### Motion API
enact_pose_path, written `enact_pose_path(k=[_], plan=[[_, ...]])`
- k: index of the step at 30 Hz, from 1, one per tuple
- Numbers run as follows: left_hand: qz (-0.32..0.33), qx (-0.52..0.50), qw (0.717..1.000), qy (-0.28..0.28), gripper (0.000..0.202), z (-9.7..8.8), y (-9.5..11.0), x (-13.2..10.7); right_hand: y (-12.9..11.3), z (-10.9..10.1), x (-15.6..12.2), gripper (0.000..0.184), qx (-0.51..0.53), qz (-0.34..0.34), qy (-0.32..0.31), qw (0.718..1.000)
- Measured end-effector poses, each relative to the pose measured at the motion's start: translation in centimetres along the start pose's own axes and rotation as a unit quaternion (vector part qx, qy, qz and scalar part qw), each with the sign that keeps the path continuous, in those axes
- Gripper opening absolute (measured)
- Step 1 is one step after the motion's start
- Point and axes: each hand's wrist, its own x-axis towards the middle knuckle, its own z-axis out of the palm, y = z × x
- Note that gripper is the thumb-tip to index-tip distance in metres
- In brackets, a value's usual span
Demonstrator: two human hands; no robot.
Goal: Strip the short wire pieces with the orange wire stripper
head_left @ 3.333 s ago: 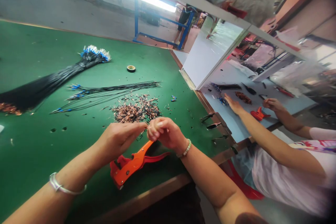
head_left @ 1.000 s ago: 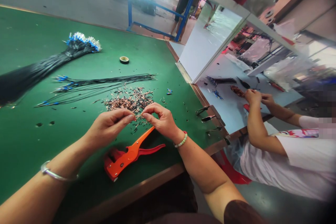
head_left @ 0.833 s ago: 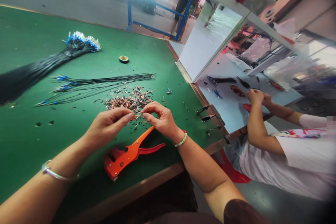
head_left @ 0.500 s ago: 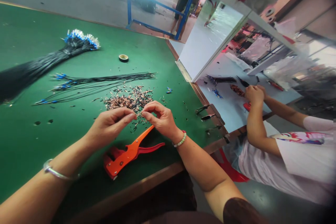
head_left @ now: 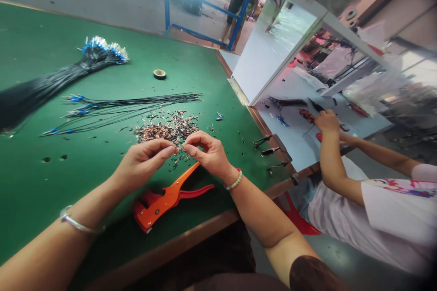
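My left hand (head_left: 145, 160) and my right hand (head_left: 209, 152) meet fingertip to fingertip over the bench, each pinched closed. Something tiny sits between the fingertips, too small to name. Just beyond them lies a heap of short wire scraps (head_left: 159, 131), copper and black. Below my hands rests an orange wire stripper (head_left: 169, 200) with a red lever. Left of the heap are several loose black wires (head_left: 136, 100) with blue ends. A thick bundle of black wires (head_left: 58, 77) with blue and clear tips lies farther left.
A roll of tape (head_left: 159, 74) lies on the green bench (head_left: 112, 77). Small blue pieces (head_left: 219, 116) are right of the heap. Metal clips (head_left: 269, 150) line the right edge. Beyond, a co-worker's hand (head_left: 327, 122) works over a pale table (head_left: 300, 145).
My hands stay almost in place, fingertips still together. The co-worker's hands have moved apart, one drawing down and to the right.
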Motion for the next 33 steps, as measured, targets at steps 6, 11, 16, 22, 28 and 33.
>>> enact_pose_path(k=[6,11,16,22,28,33], plan=[[-0.003,0.019,1.000,-0.014,0.039,0.1,-0.1,0.0,0.3,0.0,0.1,0.013,0.013,0.003,0.014,1.000],[-0.020,0.000,1.000,0.001,0.036,0.1,-0.1,0.0,0.7,-0.1,0.1,0.018,0.015,0.028,0.006,0.999],[-0.025,-0.015,1.000,0.004,0.034,0.2,0.0,-0.1,0.7,0.0,0.0,0.019,-0.002,0.032,-0.002,0.999],[-0.023,-0.009,0.999,0.036,0.035,-0.4,0.1,0.0,-0.1,-1.2,0.4,0.023,-0.087,0.020,-0.033,0.995],[-0.042,-0.024,0.989,0.137,0.027,-1.9,0.8,0.2,-2.9,-2.2,-0.9,0.057,-0.342,-0.053,-0.314,0.884],[-0.035,-0.046,0.973,0.223,0.017,-3.0,0.4,0.5,-3.7,-0.9,-2.6,0.056,-0.473,-0.051,-0.349,0.807]])
